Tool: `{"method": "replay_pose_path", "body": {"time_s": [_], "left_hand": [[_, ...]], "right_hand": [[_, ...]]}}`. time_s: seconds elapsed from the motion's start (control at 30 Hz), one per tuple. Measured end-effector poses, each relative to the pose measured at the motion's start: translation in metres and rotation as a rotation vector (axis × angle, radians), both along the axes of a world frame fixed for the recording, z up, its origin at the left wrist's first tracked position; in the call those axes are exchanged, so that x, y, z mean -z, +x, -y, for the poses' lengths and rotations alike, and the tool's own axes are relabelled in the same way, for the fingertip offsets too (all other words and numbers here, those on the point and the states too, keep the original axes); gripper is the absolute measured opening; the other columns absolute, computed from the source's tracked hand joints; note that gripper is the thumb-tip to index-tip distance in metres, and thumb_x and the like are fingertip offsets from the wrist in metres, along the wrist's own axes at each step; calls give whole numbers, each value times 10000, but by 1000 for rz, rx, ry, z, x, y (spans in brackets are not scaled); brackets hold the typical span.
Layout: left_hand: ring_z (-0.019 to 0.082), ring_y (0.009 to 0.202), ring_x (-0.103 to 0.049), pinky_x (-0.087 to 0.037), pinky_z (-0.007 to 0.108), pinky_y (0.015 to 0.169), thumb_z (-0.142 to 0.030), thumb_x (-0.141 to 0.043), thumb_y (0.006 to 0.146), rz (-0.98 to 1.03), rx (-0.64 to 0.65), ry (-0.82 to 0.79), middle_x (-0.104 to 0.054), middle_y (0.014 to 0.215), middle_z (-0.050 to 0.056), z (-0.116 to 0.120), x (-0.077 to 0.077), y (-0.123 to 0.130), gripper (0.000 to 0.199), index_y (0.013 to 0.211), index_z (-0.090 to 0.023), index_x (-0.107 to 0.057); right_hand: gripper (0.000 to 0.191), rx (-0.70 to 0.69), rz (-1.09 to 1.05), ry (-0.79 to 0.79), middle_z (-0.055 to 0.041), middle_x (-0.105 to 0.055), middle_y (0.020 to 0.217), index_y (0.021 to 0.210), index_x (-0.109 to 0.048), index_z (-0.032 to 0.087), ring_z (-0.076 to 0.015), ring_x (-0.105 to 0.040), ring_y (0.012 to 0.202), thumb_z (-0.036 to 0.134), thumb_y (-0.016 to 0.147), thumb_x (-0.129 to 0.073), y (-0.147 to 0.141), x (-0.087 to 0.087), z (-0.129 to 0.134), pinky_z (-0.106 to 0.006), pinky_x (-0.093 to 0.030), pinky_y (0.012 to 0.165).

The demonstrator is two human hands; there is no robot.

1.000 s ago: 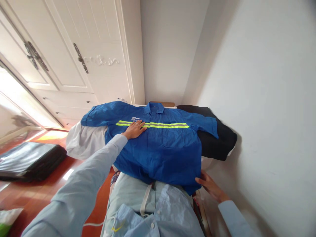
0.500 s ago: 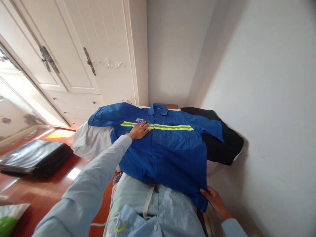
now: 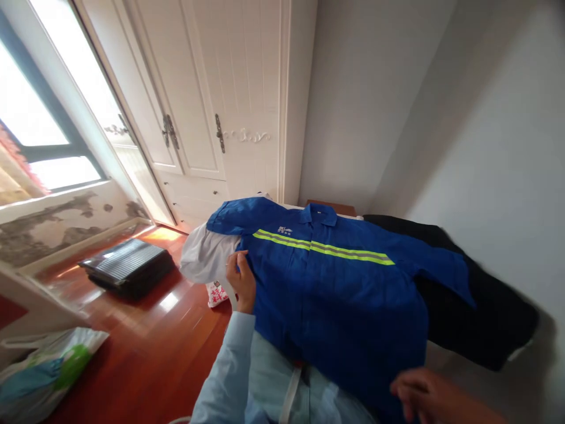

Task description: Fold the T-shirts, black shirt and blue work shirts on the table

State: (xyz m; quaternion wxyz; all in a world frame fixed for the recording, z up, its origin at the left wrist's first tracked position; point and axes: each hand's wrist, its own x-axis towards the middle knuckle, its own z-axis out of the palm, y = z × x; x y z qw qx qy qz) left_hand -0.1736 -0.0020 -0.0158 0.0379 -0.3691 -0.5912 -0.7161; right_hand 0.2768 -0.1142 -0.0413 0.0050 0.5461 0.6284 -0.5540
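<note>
A blue short-sleeved work shirt (image 3: 353,294) lies spread face up, its collar at the far end. Across its chest runs a yellow-green and grey reflective band, with white print above it. My left hand (image 3: 242,284) is at the shirt's left side edge, below the sleeve, fingers bent together on the cloth there. Near the lower right hem is my right hand (image 3: 430,393), smeared by motion, its fingers curled; its grip is unclear. White cloth (image 3: 205,256) sticks out under the left sleeve, and black cloth (image 3: 481,321) under the right one.
White wardrobe doors (image 3: 251,76) stand behind, and a grey wall (image 3: 507,147) rises on the right. On the reddish wooden floor (image 3: 145,353) at left are a dark ribbed case (image 3: 128,265) and a plastic bag (image 3: 53,365). A red-and-white packet (image 3: 217,294) shows beside the white cloth.
My left hand has left the chest band and moved to the shirt's left side edge, fingers now bent. My right hand stays near the lower right hem. The view has swung left.
</note>
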Motion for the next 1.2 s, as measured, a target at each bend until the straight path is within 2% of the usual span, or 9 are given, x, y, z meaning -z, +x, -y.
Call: {"method": "replay_pose_path", "body": {"time_s": [0.07,0.13,0.27,0.4,0.57,0.77,0.93,1.13,1.2], "left_hand": [[252,979,-649,-521,374,859,-522,-489,952,52,-22,-185,-693,1036,119,7,17,-23,418,1062,-161,-669],[307,1076,-640,-508,431,938,-596,-594,862,39,26,-378,-679,1135,171,7,30,-42,553,1160,-132,-629],[375,1189,-602,-460,495,1023,-651,-748,701,-33,171,-568,-645,1250,215,0,47,-57,805,1275,-119,-564],[322,925,-663,-505,428,828,-661,-699,682,79,293,-543,-709,988,140,0,57,-66,621,1041,-157,-643],[191,669,-561,-426,291,609,-750,-558,742,149,353,-476,-633,734,34,16,56,-88,594,867,-177,-652],[166,609,-462,-359,269,559,-760,-546,761,231,270,-487,-530,624,-6,27,52,-107,577,782,-189,-631],[246,693,-571,-419,331,650,-750,-392,839,117,118,-601,-608,657,60,21,48,-108,582,650,-225,-557],[244,838,-644,-493,315,728,-718,-637,755,141,349,-468,-713,932,68,13,28,-97,607,1065,-198,-688],[221,780,-628,-477,294,687,-684,-704,706,159,417,-473,-709,877,55,10,22,-99,582,1015,-191,-713]], "right_hand": [[871,-99,-174,177,-142,-721,1022,1205,-693,151,-215,-700,846,876,731,-597,-35,-52,-36,-300,-568,800],[737,-149,-233,346,-141,-707,1130,1246,-688,155,-241,-691,1004,763,838,-606,-76,-93,-77,-334,-555,923],[591,-141,-322,676,-128,-690,1212,1191,-702,145,-264,-662,1132,646,888,-619,-161,-125,-169,-392,-515,1046],[488,-76,-70,885,-130,-617,1364,1343,-622,149,-236,-601,1266,460,971,-562,-222,-119,-254,-369,-458,1129],[640,-179,394,931,-157,-342,1602,1544,-431,86,-254,-309,1519,451,1021,-483,-228,-93,-311,-370,-257,1270],[751,-126,544,859,-109,-164,1672,1639,-254,128,-271,-155,1570,597,1053,-267,-199,-55,-327,-470,-152,1292],[759,-117,576,860,-71,-146,1681,1650,-234,169,-241,-133,1575,634,1052,-196,-197,-48,-329,-434,-131,1297],[779,-138,584,852,-87,-120,1683,1654,-209,156,-244,-114,1578,644,1049,-162,-198,-49,-330,-450,-130,1293],[776,-139,586,851,-91,-121,1683,1654,-210,158,-246,-117,1577,643,1050,-163,-198,-48,-331,-456,-130,1292]]}}
